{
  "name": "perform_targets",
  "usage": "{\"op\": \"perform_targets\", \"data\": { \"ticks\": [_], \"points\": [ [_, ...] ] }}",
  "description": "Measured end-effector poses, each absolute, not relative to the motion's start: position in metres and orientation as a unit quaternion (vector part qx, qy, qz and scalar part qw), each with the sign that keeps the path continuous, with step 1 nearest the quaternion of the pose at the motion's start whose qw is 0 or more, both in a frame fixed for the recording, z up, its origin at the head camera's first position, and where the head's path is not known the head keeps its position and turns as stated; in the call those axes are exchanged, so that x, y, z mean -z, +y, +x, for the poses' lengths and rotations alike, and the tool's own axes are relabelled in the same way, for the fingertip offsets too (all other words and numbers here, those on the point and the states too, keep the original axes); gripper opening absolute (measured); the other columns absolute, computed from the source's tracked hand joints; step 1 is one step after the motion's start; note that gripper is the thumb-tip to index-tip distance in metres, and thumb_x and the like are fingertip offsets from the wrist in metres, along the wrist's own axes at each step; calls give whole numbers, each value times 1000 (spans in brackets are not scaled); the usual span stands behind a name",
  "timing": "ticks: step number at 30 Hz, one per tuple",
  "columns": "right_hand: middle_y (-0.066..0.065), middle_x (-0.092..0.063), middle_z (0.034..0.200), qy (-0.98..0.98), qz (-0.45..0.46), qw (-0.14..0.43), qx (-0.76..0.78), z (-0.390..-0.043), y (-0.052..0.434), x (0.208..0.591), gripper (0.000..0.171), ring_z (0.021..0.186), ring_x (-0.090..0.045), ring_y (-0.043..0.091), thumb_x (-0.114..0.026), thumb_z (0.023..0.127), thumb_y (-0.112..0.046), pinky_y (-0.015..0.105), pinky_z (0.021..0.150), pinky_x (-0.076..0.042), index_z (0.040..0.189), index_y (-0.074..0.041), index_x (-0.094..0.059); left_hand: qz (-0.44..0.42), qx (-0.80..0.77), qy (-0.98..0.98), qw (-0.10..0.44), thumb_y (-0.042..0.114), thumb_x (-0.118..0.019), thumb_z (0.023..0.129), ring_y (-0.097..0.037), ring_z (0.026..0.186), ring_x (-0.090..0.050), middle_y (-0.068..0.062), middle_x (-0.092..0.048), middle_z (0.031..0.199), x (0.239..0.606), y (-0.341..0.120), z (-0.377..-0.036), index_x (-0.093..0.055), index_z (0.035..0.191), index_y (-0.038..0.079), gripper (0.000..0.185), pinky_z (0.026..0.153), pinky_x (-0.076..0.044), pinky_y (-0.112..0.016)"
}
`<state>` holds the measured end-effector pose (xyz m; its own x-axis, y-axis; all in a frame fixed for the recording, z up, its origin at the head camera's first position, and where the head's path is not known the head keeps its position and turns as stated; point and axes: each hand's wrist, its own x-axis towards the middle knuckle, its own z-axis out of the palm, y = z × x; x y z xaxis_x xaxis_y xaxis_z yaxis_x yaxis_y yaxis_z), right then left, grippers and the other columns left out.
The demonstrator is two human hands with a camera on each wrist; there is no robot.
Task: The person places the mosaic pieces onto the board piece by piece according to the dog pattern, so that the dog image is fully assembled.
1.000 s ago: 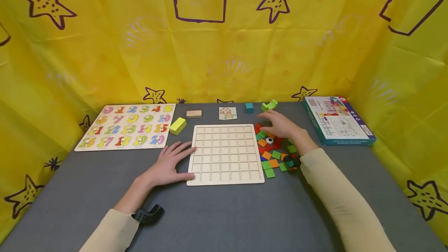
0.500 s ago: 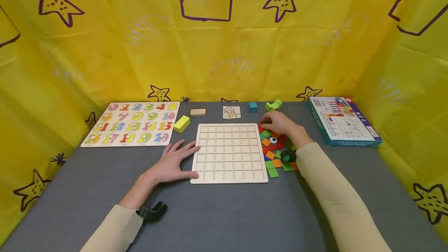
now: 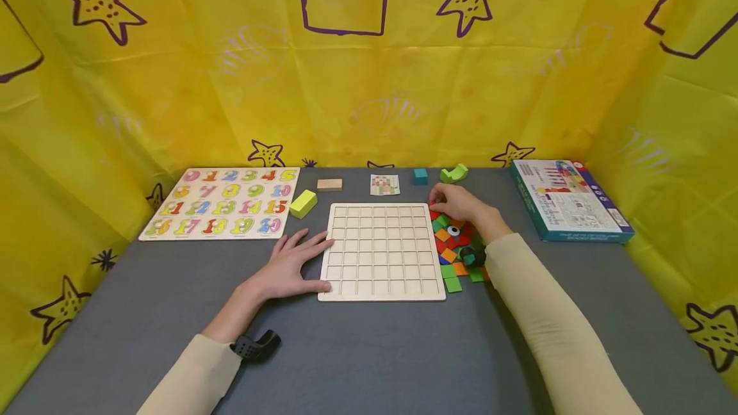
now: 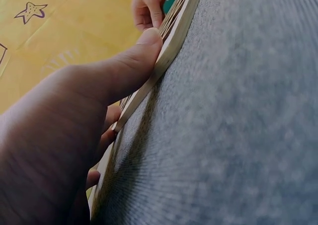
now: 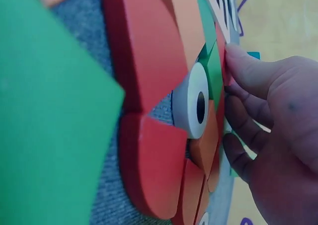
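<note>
A pale wooden grid board point(image 3: 383, 253) lies on the grey cloth. My left hand point(image 3: 282, 271) rests at its left edge, fingers spread and thumb point(image 4: 148, 37) on the rim. Right of the board is a heap of small coloured pieces, with green tiles point(image 3: 453, 284), orange tiles point(image 3: 448, 255) and a round white eye piece point(image 3: 453, 230). At the far end of the heap, my right hand point(image 3: 461, 205) pinches a red piece point(image 5: 226, 68) between thumb and fingertips. Its fingers partly hide that piece.
Behind the board stand a small picture card point(image 3: 384, 185), a blue cube point(image 3: 420, 176), a green curved block point(image 3: 454, 174), a tan block point(image 3: 329, 185) and a yellow block point(image 3: 303, 204). A number puzzle point(image 3: 219, 203) lies left, a flat box point(image 3: 571, 200) right.
My right hand has lowered onto the far end of the heap, its fingers closing together on a red piece. The left hand stays at the board's edge. The head view has shifted slightly.
</note>
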<state>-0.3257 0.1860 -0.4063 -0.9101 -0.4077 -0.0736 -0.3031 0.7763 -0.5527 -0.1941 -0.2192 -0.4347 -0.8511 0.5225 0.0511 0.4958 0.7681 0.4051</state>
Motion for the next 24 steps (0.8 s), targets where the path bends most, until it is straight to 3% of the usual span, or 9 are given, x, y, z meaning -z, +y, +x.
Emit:
{"op": "perform_targets", "data": {
  "ticks": [24],
  "points": [
    [14, -62, 101, 903, -188, 123, 365, -325, 179, 387, 14, 92, -64, 29, -57, 105, -11, 43, 86, -53, 113, -1, -62, 270, -205, 940, 39, 69, -71, 81, -41, 150, -13, -1, -31, 163, 434, -218, -193, -39, 158, 24, 95, 112, 0, -69]
  ]
}}
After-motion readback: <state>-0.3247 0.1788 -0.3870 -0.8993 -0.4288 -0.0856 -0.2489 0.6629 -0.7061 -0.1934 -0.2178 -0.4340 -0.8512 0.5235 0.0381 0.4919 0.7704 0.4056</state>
